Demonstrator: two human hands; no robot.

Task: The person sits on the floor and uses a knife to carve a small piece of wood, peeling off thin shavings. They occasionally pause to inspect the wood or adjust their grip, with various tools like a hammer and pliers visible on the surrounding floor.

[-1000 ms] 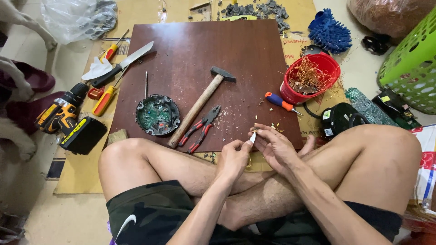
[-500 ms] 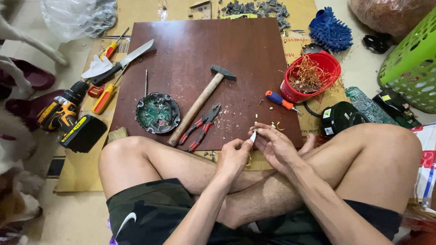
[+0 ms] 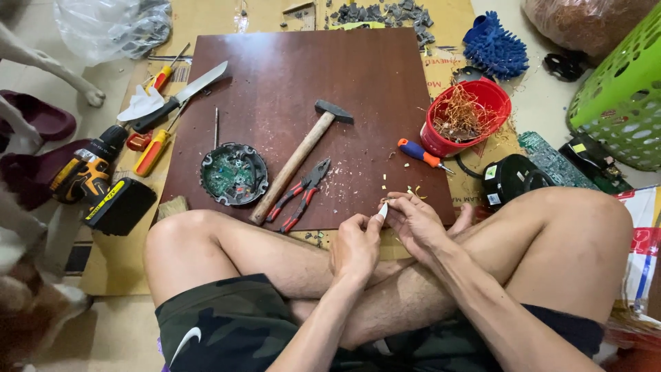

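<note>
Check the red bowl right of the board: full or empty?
Partly full: the red bowl stands upright holding a tangle of coppery wire strands.

Flattened printed cardboard [image 3: 451, 72] lies under the board. Black round device [image 3: 513, 180], right: small green and white labels. Far left: clear plastic bag [image 3: 113, 27].

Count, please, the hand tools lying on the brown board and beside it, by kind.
Hammer: 1
Pliers: 1
Screwdrivers: 3 (blue-orange, two yellow-red)
Knife: 1
Cordless drill: 1
Total: 7
</note>
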